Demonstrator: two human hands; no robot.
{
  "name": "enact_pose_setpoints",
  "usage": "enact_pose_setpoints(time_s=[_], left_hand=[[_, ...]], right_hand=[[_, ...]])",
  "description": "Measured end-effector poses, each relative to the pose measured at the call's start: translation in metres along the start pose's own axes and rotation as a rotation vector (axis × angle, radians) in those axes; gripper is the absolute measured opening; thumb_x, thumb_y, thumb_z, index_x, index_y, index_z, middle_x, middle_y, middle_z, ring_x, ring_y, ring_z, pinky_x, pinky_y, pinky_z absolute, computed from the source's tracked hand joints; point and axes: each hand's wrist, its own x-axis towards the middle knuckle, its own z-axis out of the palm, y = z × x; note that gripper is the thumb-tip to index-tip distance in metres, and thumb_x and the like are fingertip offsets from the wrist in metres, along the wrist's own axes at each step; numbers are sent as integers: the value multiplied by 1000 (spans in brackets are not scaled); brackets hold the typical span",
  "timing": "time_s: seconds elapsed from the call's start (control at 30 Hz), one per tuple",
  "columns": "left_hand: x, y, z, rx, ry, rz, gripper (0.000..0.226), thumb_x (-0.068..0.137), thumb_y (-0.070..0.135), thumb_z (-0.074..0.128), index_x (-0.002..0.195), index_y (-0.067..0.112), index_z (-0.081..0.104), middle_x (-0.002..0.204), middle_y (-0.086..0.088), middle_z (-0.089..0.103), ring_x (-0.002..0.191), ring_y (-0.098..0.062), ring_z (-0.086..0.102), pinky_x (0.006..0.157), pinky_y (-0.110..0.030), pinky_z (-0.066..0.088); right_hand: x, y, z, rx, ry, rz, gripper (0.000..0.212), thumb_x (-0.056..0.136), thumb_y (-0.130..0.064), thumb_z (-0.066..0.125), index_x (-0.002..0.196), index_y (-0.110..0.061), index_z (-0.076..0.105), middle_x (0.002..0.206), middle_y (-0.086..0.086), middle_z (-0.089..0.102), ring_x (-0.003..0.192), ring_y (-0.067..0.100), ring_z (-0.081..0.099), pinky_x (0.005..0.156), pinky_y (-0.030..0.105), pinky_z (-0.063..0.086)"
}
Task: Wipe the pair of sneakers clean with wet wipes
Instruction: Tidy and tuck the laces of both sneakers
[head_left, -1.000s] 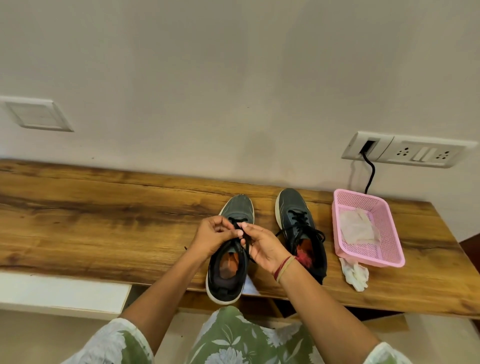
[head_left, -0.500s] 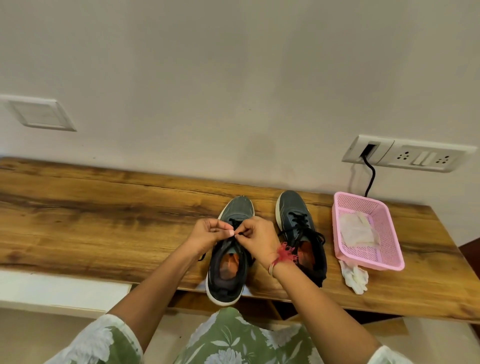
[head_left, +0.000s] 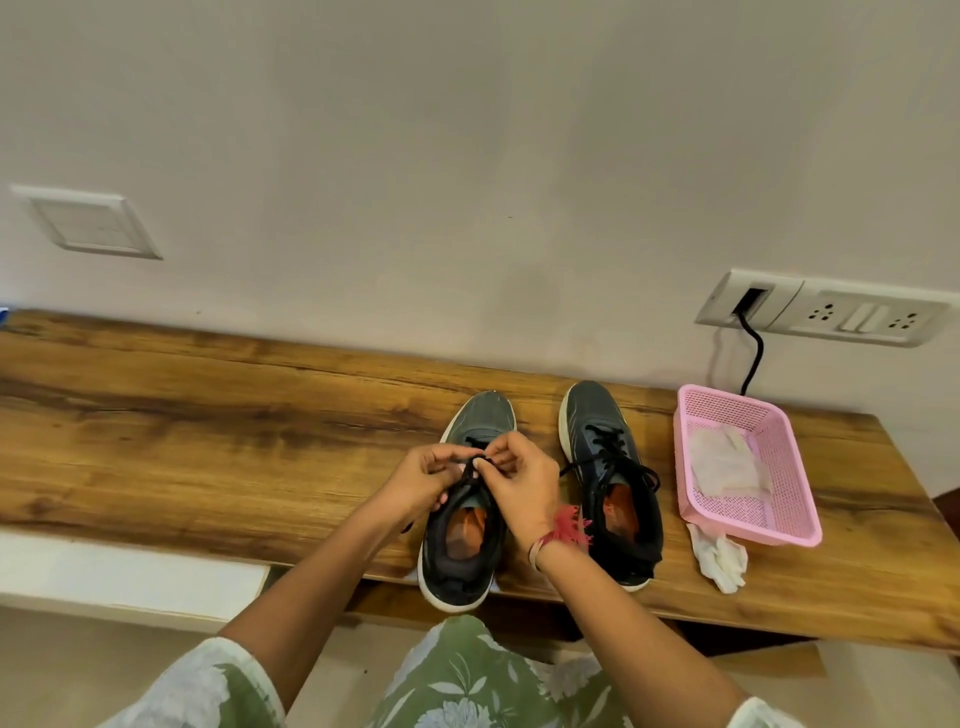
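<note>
Pinching a black lace with both hands over the tongue of the left shoe: left hand curled at 9 o'clock of the knot, right hand curled at 3 o'clock, thumbs and forefingers closed on the lace. Working on a desk running 9 to 3 o'clock along the wall. Letting the left shoe's heel hang just over the desk's 6 o'clock edge, with the right shoe sitting heel-first right at that edge. Having a strip of wood at 12 o'clock between both toes and the wall, a narrow gap between the two shoes, and a long stretch of wood out toward 9 o'clock. Crowding the 3 o'clock side: a basket near the right shoe but apart, holding a flat wipe, with a crumpled wipe lying against its 7 o'clock corner, close to the desk's edge. Pointing both shoes toes-first to about 12 o'clock, soles down, long axes running 6 to 12, the left leaning slightly toward 1, the right slightly toward 11.
</note>
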Motion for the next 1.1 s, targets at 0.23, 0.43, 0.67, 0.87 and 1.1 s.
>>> enact_pose_setpoints(time_s=[0.23,0.43,0.67,0.87,1.1], left_hand=[[10,-3,-7,-51,-19,-30,22,90,-10,53,104,1,65,59,8,69,34,1,44,36,-10,35],[13,-3,-6,19,10,13,27,88,-8,57,90,16,69,63,10,70,48,0,54,41,-13,40],[13,-4,-10,480,98,229,29,87,9,65,96,36,74,98,14,73,97,-3,66,90,-35,53],[6,12,-6,888,214,348,20,89,23,64,105,31,72,109,14,69,100,-10,64,71,-21,39],[5,4,-11,835,214,349,11,85,25,68,95,22,71,102,9,41,93,-10,52,78,-33,49]], right_hand=[[2,2,1,-16,-23,-11,25,71,-5,75,70,-22,56,67,-12,59,65,1,57,61,9,44],[4,3,0,162,-53,122,32,70,1,76,67,-25,57,66,-9,61,64,2,59,63,15,48],[5,5,-7,315,-168,236,28,73,8,72,72,-18,61,71,-2,61,65,-3,59,65,16,50],[6,3,-10,301,-197,250,27,75,6,71,78,-19,63,73,-1,65,68,-3,63,69,16,52],[1,4,-12,206,-102,195,27,74,-3,75,81,-27,64,67,-8,67,74,0,66,72,17,52]])
